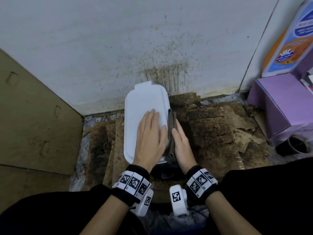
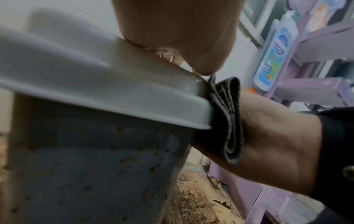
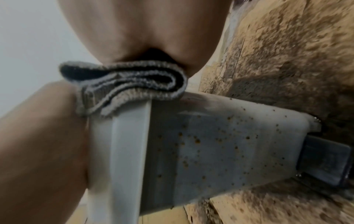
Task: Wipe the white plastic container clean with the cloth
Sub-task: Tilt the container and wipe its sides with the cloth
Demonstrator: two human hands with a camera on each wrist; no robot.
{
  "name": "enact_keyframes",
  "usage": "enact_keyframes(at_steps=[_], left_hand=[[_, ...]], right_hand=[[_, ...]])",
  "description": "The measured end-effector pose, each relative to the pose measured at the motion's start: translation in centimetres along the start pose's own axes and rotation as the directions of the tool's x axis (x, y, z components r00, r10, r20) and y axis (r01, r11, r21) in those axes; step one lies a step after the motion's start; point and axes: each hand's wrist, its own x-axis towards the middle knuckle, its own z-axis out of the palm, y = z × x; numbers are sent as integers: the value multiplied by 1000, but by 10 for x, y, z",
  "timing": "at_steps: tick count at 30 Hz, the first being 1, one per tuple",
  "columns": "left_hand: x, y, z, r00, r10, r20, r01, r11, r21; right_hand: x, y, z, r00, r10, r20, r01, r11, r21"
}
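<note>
The white plastic container (image 1: 140, 106) stands on the floor against the wall with its lid on. My left hand (image 1: 152, 128) lies flat on the lid, fingers straight. My right hand (image 1: 178, 133) presses a folded grey cloth (image 1: 171, 119) against the container's right edge with straight fingers. In the left wrist view the cloth (image 2: 229, 121) sits between the lid rim (image 2: 134, 103) and my right hand (image 2: 273, 144). In the right wrist view the cloth (image 3: 124, 86) lies under my palm at the rim, and the container's side wall (image 3: 220, 144) is dotted with brown specks.
Stained, torn cardboard sheets (image 1: 211, 129) cover the floor around the container. The wall (image 1: 160, 73) behind is spattered brown. A large cardboard box (image 1: 33, 116) stands at the left. At the right are a purple box (image 1: 277, 102) and a dark round pot (image 1: 294, 146).
</note>
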Motion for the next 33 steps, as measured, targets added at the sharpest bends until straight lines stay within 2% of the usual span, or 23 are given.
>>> enact_keyframes(at_steps=[9, 17, 22, 29, 33], left_hand=[[-3, -45, -23, 995, -68, 77, 77, 990, -119], [-12, -87, -39, 996, -87, 35, 89, 995, -52], [-16, -96, -43, 996, -85, -16, 83, 994, -70], [-17, -99, -45, 994, -114, 2, 113, 985, -129], [-18, -102, -49, 993, -111, 45, 116, 985, -125]], right_hand=[[-5, 10, 47, 999, -29, 45, 28, 999, 26], [-6, 24, 90, 995, -77, 58, 80, 995, -56], [0, 41, 89, 989, -110, 97, 122, 983, -135], [7, 57, 89, 965, -232, 121, 262, 879, -399], [7, 56, 93, 961, -223, 165, 270, 890, -367]])
